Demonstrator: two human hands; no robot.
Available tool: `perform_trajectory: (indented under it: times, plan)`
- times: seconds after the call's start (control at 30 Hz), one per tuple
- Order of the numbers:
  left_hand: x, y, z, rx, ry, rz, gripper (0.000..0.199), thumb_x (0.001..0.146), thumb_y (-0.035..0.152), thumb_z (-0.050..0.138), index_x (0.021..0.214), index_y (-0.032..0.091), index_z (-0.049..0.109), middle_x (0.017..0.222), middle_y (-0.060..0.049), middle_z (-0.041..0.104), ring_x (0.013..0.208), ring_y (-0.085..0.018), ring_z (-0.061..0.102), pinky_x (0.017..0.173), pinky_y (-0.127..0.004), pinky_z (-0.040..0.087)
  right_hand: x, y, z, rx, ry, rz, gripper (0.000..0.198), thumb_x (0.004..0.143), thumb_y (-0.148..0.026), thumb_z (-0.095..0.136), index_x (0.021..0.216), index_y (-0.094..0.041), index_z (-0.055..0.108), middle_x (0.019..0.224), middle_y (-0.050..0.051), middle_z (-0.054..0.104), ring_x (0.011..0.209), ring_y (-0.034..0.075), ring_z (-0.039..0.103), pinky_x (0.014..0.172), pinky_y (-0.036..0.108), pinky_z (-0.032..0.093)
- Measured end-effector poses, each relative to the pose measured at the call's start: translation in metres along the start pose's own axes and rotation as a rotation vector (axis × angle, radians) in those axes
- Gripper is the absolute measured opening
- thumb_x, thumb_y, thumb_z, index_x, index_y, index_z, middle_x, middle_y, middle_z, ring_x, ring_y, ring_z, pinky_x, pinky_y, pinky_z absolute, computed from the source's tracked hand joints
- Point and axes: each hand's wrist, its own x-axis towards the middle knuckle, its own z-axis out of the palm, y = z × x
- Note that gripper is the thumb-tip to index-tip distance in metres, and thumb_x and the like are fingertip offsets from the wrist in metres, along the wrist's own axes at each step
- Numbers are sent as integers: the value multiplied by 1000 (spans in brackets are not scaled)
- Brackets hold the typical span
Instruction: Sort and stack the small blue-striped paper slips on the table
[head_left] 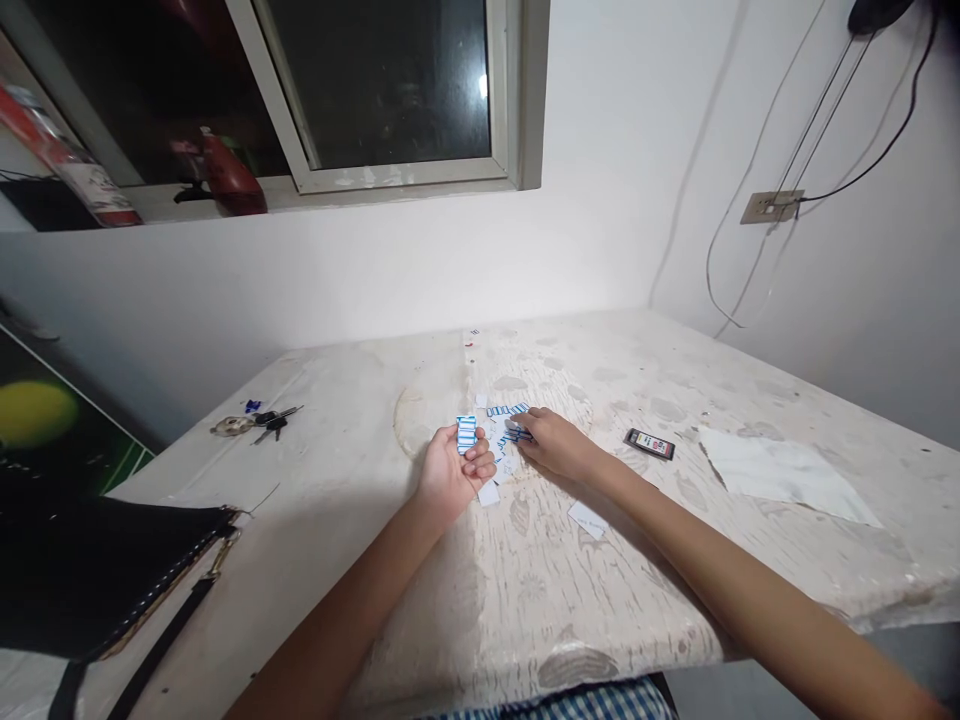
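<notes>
Midway between the table's (315,590) near and far edges, the left hand (447,468) pinches striped cards (466,436); the right hand (553,440), grip unclear, reaches among loose cards (498,411), apparently gathering, calling for a light touch

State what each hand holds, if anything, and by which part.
The left hand holds a blue-striped card or stack by its lower part. Whether the right hand grips any cards beside it cannot be told.
</notes>
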Motion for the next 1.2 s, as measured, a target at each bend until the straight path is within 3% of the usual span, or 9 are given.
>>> perform_trajectory:
  times: [0.2, 0.3, 0.47, 0.6, 0.7, 0.83, 1.0, 1.2]
  plan:
    - [0, 1, 0, -1, -13, 2, 22, 81, 23, 35, 67, 11, 48, 49, 3, 29, 38, -5, 24, 37, -17, 27, 0, 4, 6, 216, 81, 68, 46, 74, -3, 43, 118, -11, 50, 93, 11, 55, 80, 17, 51, 71, 26, 38]
    - [-1, 1, 1, 8, 2, -4, 22, 81, 23, 36, 68, 12, 48, 49, 3, 29, 38, -6, 23, 37, -17, 26, 1, 6, 2, 355, 100, 122, 45, 73, -4, 44, 116, -15, 50, 82, 4, 56, 69, 14, 50, 66, 25, 39]
    - [0, 1, 0, 36, 23, -41, 23, 82, 24, 34, 68, 12, 48, 48, 4, 28, 37, -5, 22, 37, -17, 25, 1, 5, -16, 619, 152, 212, 41, 70, -10, 48, 110, -19, 52, 83, 0, 54, 53, 8, 46, 56, 23, 40]
    - [2, -2, -4, 91, -7, -109, 23, 81, 24, 35, 68, 11, 49, 48, 4, 29, 37, -5, 23, 39, -18, 25, -3, -3, -30, 873, 187, 147, 36, 70, -19, 53, 105, -19, 53, 81, -1, 52, 53, 8, 47, 53, 24, 41]
    - [2, -6, -5, 165, -37, -183, 25, 81, 25, 34, 69, 12, 50, 47, 4, 29, 36, -5, 23, 40, -18, 26, -7, -12, -34, 1005, 134, 55, 40, 69, -20, 56, 109, -19, 51, 84, 0, 53, 57, 8, 48, 55, 24, 41]
    - [0, -10, -3, 268, -56, -288, 28, 82, 29, 33, 68, 12, 50, 47, 4, 31, 35, -5, 25, 43, -20, 30, -11, -20, -38, 1065, 68, -31, 42, 70, -16, 57, 112, -19, 50, 82, 0, 54, 62, 10, 49, 59, 24, 41]
    - [-2, -12, -2, 321, -96, -349, 32, 83, 31, 30, 70, 12, 52, 46, 4, 32, 35, -6, 28, 45, -22, 34, -15, -25, -47, 1055, 152, -39, 38, 73, -15, 55, 110, -20, 52, 84, 1, 54, 68, 11, 51, 65, 26, 43]
    - [0, -19, -3, 370, -133, -413, 31, 83, 33, 32, 69, 13, 50, 48, 3, 37, 34, -7, 31, 48, -26, 41, -17, -31, -37, 971, -7, -135, 33, 77, -12, 49, 108, -20, 53, 81, 3, 58, 72, 13, 54, 69, 30, 44]
